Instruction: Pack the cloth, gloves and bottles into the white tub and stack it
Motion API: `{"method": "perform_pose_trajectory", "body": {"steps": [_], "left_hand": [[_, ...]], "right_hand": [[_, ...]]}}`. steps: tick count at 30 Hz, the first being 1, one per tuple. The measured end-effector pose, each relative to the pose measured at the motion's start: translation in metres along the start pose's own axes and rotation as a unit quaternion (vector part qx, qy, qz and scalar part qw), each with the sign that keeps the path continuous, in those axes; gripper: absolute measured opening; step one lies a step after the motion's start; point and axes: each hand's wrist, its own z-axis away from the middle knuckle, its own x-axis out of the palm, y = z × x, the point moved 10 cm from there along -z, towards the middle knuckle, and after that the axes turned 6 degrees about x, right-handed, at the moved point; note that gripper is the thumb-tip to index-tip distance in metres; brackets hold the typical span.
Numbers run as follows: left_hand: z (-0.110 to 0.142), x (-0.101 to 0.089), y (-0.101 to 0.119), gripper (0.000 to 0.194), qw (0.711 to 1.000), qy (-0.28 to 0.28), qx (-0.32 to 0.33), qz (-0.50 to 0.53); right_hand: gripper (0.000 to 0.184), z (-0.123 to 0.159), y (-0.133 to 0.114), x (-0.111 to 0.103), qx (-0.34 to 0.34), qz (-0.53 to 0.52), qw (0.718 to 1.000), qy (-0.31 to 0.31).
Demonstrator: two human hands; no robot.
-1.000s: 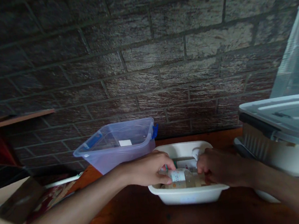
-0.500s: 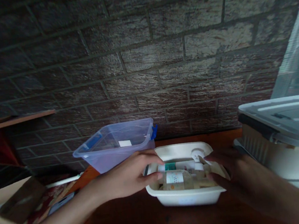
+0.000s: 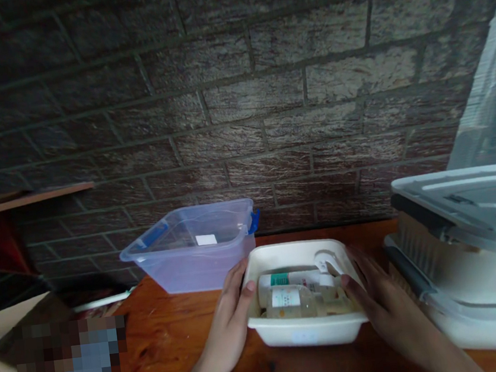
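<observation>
A white plastic tub (image 3: pixel 295 249) stands on the wooden table (image 3: pixel 167 344). In it lie a clear bottle with a white label (image 3: pixel 290 302), a white tube with a green label (image 3: pixel 285 279) and a white pump bottle (image 3: pixel 325 259). My left hand (image 3: pixel 231 319) lies against the tub's left wall with its thumb hooked over the rim. On the opposite wall my right hand (image 3: pixel 382 305) grips the same way, thumb inside. Neither hand touches the bottles.
A clear bluish bin with blue latches (image 3: pixel 193 252) stands behind the tub on the left, against the brick wall (image 3: pixel 237 91). To the right is a large white container with a grey lid (image 3: pixel 472 226). A cardboard box (image 3: pixel 5 333) sits at the far left.
Both hands have come out of the tub, let go of the bottles and moved to its side walls. The bottles now lie uncovered inside.
</observation>
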Motion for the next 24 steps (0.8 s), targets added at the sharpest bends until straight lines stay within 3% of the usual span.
{"method": "perform_pose_trajectory", "body": {"steps": [4,9,24], "left_hand": [[0.002,0.003,-0.001,0.05,1.0,0.004,0.007,-0.001],[0.01,0.004,-0.003,0.052,1.0,-0.011,0.003,-0.007],[0.022,0.003,-0.009,0.055,1.0,-0.015,-0.002,-0.021]], "right_hand": [[0.066,0.005,0.013,0.008,0.032,-0.125,0.992,-0.004],[0.063,0.018,0.027,0.009,0.058,-0.175,0.982,0.027],[0.06,0.034,0.032,0.005,0.082,-0.107,0.991,0.017]]}}
